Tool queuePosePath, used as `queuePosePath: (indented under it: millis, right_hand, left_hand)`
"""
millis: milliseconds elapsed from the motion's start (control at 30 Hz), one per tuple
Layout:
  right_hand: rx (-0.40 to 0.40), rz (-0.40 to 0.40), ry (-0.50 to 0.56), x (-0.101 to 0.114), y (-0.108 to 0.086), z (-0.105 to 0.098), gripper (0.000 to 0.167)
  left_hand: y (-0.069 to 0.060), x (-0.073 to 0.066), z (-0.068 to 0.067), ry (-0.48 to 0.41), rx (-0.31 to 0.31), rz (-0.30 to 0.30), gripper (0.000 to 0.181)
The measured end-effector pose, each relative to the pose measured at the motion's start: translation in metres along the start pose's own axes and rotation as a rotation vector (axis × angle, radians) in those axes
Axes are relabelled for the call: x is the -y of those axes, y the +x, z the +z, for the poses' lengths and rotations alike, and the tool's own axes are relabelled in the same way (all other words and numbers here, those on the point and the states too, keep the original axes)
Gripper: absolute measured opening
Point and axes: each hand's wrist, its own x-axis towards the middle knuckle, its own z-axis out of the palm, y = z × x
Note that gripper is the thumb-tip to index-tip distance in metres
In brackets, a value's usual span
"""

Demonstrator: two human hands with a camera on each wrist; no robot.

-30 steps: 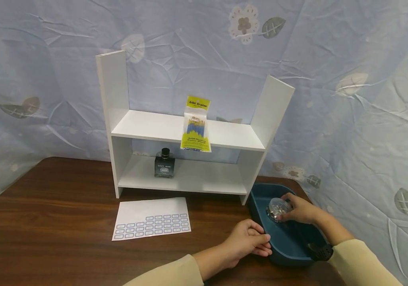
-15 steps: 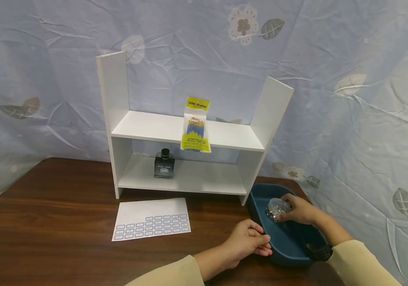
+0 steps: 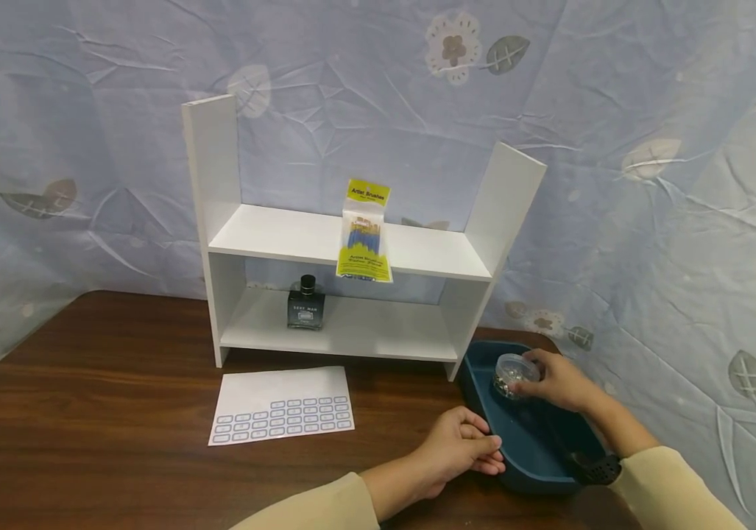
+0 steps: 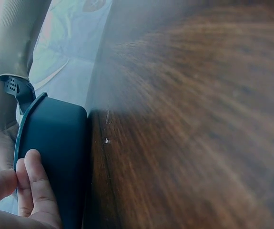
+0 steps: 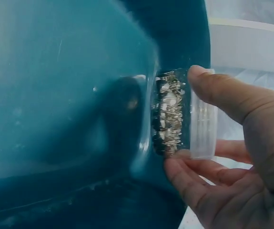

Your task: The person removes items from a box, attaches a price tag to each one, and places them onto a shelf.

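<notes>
Two bare hands meet at a teal plastic tray [image 3: 539, 453]. The left hand [image 3: 460, 443], its forearm slanting up from the lower edge, pinches the tray's near-left rim, thumb opposite fingers [image 4: 40, 188] laid against the outer wall. The right hand [image 3: 559, 381] reaches over the opposite side and grips a clear round container of small shiny metal pieces [image 3: 514, 374], thumb on one side, fingertips on the other. That container is inside the tray's far half; whether its base touches the tray floor is unclear.
</notes>
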Motion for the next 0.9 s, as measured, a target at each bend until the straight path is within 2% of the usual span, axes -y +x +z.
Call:
queuePosePath:
  millis: [400, 633, 900]
  right_hand:
    - [-0.13, -0.065, 0.023, 0.013, -0.006, -0.005, 0.068]
    - [-0.148, -0.101, 0.01, 0.024, -0.014, -0.008, 0.064]
    - [-0.092, -0.128, 0.06, 0.04, -0.019, -0.01, 0.067]
  left_hand:
    - [-0.002, -0.001, 0.0, 0.003, 0.003, -0.002, 0.016]
    - [-0.002, 0.0, 0.0, -0.003, 0.004, -0.007, 0.017]
    - [-0.003, -0.001, -0.001, -0.002, 0.002, -0.005, 0.016]
